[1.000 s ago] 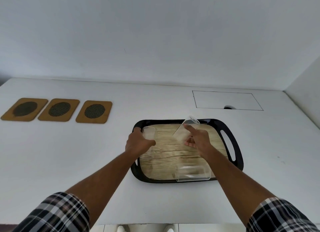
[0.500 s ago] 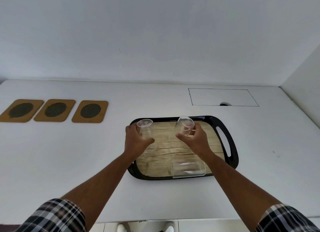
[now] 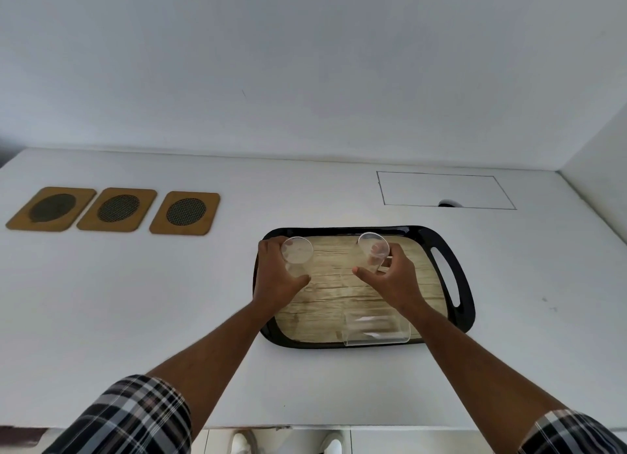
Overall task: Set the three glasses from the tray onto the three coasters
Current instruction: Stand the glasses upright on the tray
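At the bottom edge, a strip of pale floor and the toes of two white shoes [image 3: 246, 442] show below the front lip of the white table [image 3: 101, 311]. Plaid sleeves [image 3: 132, 416] frame both bare forearms, which reach forward over the table's matte, unmarked top.

Next comes the black tray [image 3: 466, 304], with a wood-grain floor and a cut-out handle on its right side. A clear glass [image 3: 376, 331] lies at the tray's near edge. Farther in, the left hand [image 3: 276, 280] has its grip closed round a second glass [image 3: 296, 254] over the tray's far left corner, rim facing the camera. The right hand [image 3: 393, 280] grasps the third glass [image 3: 373, 250] over the far middle of the tray, also tilted toward the lens. Whether either glass touches the tray cannot be told.

Well to the left and farther back, three tan coasters [image 3: 185, 213] with dark mesh ovals sit in a row, bare. At the far right a thin rectangular outline [image 3: 444, 189] marks the tabletop. Behind everything rises a plain white wall [image 3: 305, 63], meeting a side wall at the right.
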`<state>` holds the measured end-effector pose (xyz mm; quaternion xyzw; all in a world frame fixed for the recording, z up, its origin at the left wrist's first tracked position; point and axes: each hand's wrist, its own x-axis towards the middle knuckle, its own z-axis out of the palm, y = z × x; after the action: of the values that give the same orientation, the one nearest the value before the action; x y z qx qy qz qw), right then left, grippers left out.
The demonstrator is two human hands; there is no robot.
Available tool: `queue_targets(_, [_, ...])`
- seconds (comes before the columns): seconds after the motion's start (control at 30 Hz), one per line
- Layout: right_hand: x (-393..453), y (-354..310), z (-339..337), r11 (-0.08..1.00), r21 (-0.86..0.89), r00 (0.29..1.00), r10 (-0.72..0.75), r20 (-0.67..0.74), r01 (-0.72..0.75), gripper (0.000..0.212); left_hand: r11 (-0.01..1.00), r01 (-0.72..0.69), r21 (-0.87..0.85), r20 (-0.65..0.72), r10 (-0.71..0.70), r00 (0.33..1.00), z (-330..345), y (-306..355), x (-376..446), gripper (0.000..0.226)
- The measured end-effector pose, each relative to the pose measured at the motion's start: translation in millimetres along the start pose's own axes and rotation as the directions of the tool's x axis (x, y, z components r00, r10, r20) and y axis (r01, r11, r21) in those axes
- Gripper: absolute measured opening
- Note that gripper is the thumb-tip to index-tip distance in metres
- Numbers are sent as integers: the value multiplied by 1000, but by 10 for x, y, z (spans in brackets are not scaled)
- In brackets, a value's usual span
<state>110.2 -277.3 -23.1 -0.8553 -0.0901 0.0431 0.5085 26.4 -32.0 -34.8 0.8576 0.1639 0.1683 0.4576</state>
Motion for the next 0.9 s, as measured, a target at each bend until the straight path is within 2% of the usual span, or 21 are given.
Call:
queue_targets(0.37, [-43,-3,-17,1000,15,1000,1,-12,-1,68,999,-35,-26,-3,35,999,26,-50,-61,90])
queue_targets(0.67, [-4,10,-29,999,-8,999,-32,9,33,67,995,-96,-23,35,97,995,-131,-103,-198,115])
queue_targets(0.73, [3,0,-24,999,-23,999,-36,14,37,65,995,-88,-35,19,89,996,-208,-132,-226,110])
queue_targets(0.83, [20,-13,-6,998,-45,999,-42,27,43,64,997,-47,-60,-40,44,998,-328,-235,-265,88])
queue_targets(0.9, [24,-24,6,997,-62,998,-42,37,44,66,1000,0,-24,-78,-2,997,-396,-370,-304,80])
